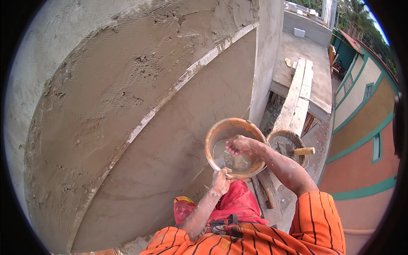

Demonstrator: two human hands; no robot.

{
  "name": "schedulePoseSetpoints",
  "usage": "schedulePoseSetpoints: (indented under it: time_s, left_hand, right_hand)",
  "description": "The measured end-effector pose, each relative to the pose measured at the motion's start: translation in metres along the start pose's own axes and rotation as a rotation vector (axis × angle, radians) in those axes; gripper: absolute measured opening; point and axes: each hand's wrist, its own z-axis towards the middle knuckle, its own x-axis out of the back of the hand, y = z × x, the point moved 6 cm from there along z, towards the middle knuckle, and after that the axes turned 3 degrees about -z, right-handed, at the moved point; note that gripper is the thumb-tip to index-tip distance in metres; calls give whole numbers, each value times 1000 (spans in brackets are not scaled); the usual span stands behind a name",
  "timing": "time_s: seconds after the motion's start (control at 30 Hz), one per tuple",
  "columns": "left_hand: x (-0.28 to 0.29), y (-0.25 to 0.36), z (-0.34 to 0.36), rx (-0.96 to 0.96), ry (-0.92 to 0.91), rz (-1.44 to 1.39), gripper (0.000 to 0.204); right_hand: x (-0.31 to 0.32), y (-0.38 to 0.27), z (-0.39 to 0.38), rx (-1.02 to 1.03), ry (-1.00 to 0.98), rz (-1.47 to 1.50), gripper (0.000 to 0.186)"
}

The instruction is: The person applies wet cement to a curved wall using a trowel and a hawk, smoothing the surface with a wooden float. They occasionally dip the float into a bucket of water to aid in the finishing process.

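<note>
An orange-brown bucket (210, 151) smeared with grey stands in front of my body, tilted a little, with cloudy grey water (220, 154) inside. My left hand (221, 180) is closed on its near rim, thumb and fingers over the edge. Inside the opening, above the water, my right hand (239, 144) has its fingers curled in; whether anything is in them is hidden. Just right of it is a second bucket (277, 135) holding grey mortar (281, 145). A tool with a yellowish handle (304, 151) rests in that mortar, its handle sticking out over the rim.
A wall of damp plaster (170, 131) rises close on my left, crossed by a long pale strip (187, 76). Wooden planks (299, 95) run ahead beside a concrete ledge (321, 85). To the right, lower down, is a painted building (361, 140). Boards (267, 195) lie beneath the buckets.
</note>
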Motion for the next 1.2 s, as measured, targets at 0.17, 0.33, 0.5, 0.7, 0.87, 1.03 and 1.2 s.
schedulePoseSetpoints:
  time_s: [0.17,0.33,0.5,0.7,0.87,1.03,1.2]
  left_hand:
    - [-12,9,16,-89,72,3,9]
    - [-47,29,81,7,-206,-49,6]
    - [-127,27,175,86,-213,52,8]
    - [-193,-48,287,164,-118,112,10]
    - [-214,-135,337,391,-149,49,13]
    - [-198,-210,365,619,-180,108,18]
    - [-184,-235,374,777,-242,199,27]
  right_hand:
    - [34,-249,-154,924,18,585,48]
    - [63,-105,-160,569,414,471,40]
    - [-17,149,-184,31,578,345,36]
    - [-78,266,-227,-320,784,224,39]
    - [-78,291,-228,-389,972,1,37]
    - [-85,302,-207,-179,1170,-350,49]
    - [-78,307,-188,-299,1085,-314,55]
